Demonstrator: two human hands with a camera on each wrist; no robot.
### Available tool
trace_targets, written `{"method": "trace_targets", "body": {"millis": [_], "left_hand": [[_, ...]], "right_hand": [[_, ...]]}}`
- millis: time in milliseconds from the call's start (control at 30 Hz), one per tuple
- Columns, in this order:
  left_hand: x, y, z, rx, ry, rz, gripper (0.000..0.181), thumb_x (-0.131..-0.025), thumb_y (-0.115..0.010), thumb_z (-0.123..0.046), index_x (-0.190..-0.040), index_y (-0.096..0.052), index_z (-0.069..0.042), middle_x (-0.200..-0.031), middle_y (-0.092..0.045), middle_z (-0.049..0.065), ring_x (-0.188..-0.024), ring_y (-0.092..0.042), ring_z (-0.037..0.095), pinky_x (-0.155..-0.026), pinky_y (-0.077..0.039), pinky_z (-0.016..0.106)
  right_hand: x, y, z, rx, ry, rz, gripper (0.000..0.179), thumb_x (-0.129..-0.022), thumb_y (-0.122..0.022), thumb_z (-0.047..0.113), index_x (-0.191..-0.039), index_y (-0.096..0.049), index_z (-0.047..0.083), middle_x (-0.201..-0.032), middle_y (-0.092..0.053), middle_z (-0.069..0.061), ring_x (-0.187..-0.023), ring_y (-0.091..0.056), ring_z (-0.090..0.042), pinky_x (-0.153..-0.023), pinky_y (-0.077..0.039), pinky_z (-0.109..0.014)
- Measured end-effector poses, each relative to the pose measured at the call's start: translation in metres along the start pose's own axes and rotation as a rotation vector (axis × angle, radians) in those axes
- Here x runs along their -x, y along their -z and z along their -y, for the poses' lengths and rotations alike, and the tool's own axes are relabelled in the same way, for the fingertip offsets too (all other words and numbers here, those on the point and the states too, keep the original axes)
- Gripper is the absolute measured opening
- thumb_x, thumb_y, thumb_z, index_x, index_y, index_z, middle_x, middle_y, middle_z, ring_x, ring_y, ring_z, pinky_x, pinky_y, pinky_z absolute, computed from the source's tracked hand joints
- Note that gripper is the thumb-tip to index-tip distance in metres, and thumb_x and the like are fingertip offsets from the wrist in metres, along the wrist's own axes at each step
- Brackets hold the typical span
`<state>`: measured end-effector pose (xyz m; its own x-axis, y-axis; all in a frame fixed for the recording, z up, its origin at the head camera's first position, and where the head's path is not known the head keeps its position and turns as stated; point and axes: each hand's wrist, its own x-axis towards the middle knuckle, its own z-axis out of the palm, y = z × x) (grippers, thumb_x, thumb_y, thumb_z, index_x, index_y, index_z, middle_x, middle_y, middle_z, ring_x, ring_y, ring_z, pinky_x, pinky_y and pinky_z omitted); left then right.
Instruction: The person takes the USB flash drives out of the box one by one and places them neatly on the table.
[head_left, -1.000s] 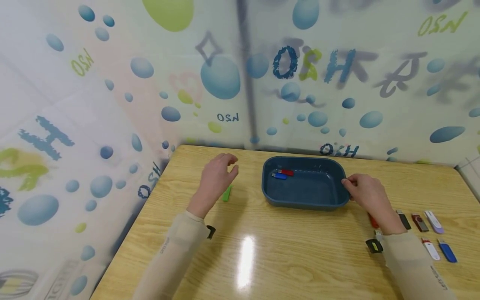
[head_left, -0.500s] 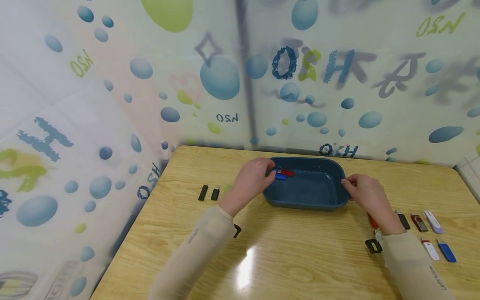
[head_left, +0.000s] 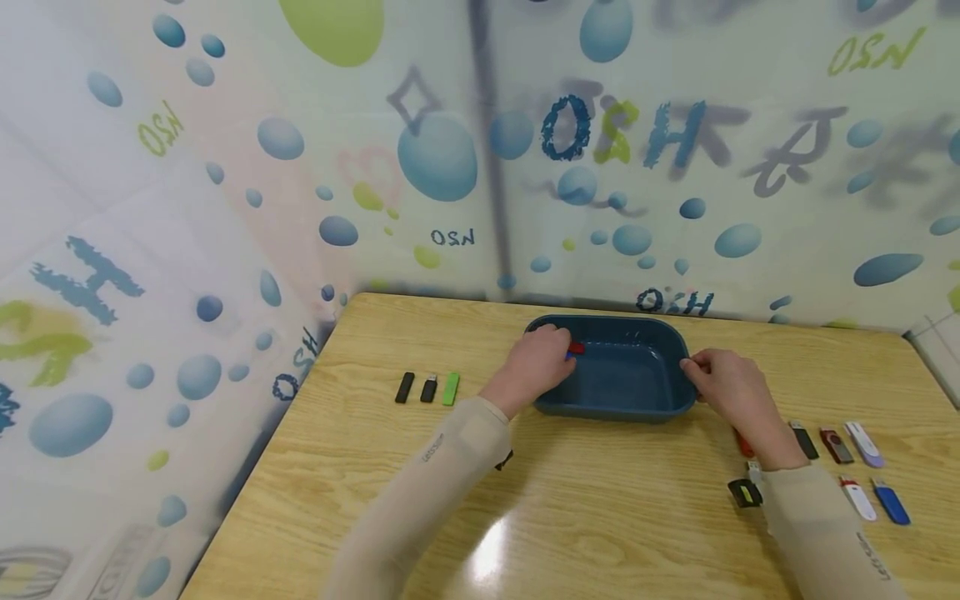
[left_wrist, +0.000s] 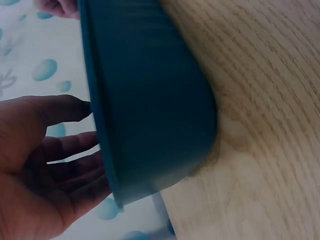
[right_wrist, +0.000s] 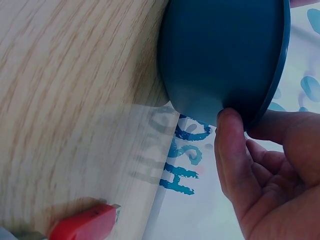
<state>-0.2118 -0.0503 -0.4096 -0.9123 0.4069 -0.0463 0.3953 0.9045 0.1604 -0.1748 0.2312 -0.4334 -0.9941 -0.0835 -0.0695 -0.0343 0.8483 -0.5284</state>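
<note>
A dark blue plastic tub (head_left: 618,407) stands on the wooden table. My right hand (head_left: 731,392) pinches its right rim, with thumb and fingers on either side of the wall in the right wrist view. My left hand (head_left: 531,367) reaches over the left rim into the tub. In the left wrist view, the fingers (left_wrist: 65,145) pass behind the rim, thumb apart from them, and their tips are hidden. Beside that hand in the tub lie a red USB stick (head_left: 577,347) and a blue USB stick (head_left: 570,356), both partly covered. Whether the fingers touch either stick cannot be seen.
Left of the tub lie a black USB stick (head_left: 405,387), a smaller black one (head_left: 429,388) and a green one (head_left: 450,388). Several more, including a red USB stick (right_wrist: 85,222), lie around the right forearm. A patterned wall covering (head_left: 585,250) rises behind the table.
My left hand has moved right, from beside the green USB stick to inside the tub, uncovering the two black sticks. My right hand has stayed on the right rim.
</note>
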Motion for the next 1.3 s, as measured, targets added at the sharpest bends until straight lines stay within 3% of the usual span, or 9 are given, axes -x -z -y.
{"method": "trace_targets", "body": {"millis": [267,533,833,1100,1300], "left_hand": [[-0.011,-0.014,-0.008,-0.054,0.082,0.08,0.019,-0.103,-0.063,-0.022,-0.114,-0.07,-0.008,-0.104,-0.067,0.007,-0.084,-0.064,0.02,-0.072,-0.059,0.032],[-0.015,-0.023,-0.01,-0.09,0.098,0.109,0.022,-0.103,-0.063,-0.023,-0.117,-0.072,-0.009,-0.105,-0.068,0.008,-0.083,-0.065,0.02,-0.07,-0.06,0.035],[-0.015,-0.026,-0.012,-0.15,0.076,0.084,0.021,-0.105,-0.061,-0.022,-0.119,-0.073,-0.013,-0.11,-0.07,0.005,-0.09,-0.069,0.02,-0.074,-0.062,0.036],[-0.017,-0.028,-0.013,-0.143,0.064,0.065,0.021,-0.107,-0.058,-0.018,-0.121,-0.074,-0.017,-0.115,-0.072,0.003,-0.1,-0.069,0.02,-0.079,-0.062,0.037],[-0.017,-0.029,-0.013,-0.133,0.116,0.023,0.02,-0.106,-0.057,-0.017,-0.12,-0.07,-0.011,-0.11,-0.066,0.01,-0.092,-0.069,0.022,-0.073,-0.063,0.034]], "right_hand": [[0.0,0.0,0.001,-0.009,0.003,0.002,0.037,-0.107,-0.055,0.021,-0.109,-0.066,-0.014,-0.071,-0.065,-0.009,-0.062,-0.061,-0.02,-0.054,-0.046,-0.033],[0.001,0.0,0.002,-0.003,0.011,0.001,0.037,-0.107,-0.055,0.022,-0.109,-0.067,-0.013,-0.07,-0.065,-0.008,-0.062,-0.061,-0.02,-0.054,-0.046,-0.033],[0.0,-0.001,0.003,-0.003,0.003,-0.002,0.037,-0.107,-0.055,0.022,-0.11,-0.067,-0.013,-0.071,-0.065,-0.007,-0.063,-0.061,-0.019,-0.054,-0.046,-0.032],[0.001,0.0,0.002,-0.001,0.005,-0.004,0.036,-0.107,-0.056,0.021,-0.109,-0.067,-0.013,-0.071,-0.065,-0.009,-0.063,-0.062,-0.02,-0.054,-0.046,-0.033],[0.001,0.0,0.001,-0.006,0.009,-0.006,0.036,-0.107,-0.055,0.021,-0.108,-0.067,-0.013,-0.069,-0.063,-0.007,-0.061,-0.06,-0.019,-0.053,-0.045,-0.032]]}}
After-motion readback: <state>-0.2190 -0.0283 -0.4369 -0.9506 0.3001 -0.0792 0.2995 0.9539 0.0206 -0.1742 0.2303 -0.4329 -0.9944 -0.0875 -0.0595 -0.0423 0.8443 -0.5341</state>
